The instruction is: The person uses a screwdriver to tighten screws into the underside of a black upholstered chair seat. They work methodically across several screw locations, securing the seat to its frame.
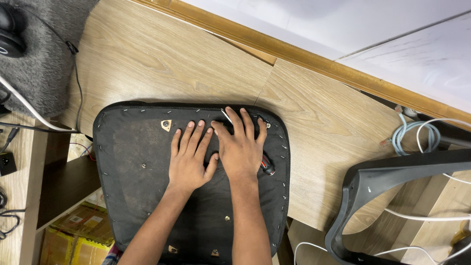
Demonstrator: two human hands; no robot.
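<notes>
Here, in the head view, an upturned chair seat [147,167] lies on a wooden worktop [162,59], its underside facing up. The underside is covered in black fabric, dusty and worn brownish in the middle, pulled taut and fixed by a row of small metal staples along the rim. Several bolt holes show in it; two have torn, triangular patches of pale wood around them, one near the far edge and others at the near edge. The seat is a rounded square, so no long axis stands out clearly; its far edge runs roughly along the worktop's back edge, and its near edge overhangs the worktop's front edge and is cut off by the frame's bottom.

The left hand [189,159] lies flat on the seat's middle, fingers spread and straight, clamped on nothing. The right hand [240,147] lies just beside it, touching it at the thumb, fingers spread towards the seat's far right corner. Under the right hand a thin tool with a red and black handle [267,166] pokes out at the palm's right side, and a pale slim tip shows by the index finger; whether the hand grips it or merely presses on it I cannot tell.

A grey plastic chair frame [373,191] lies off the worktop's right corner, partly cut off, with white cables [422,132] around it.
</notes>
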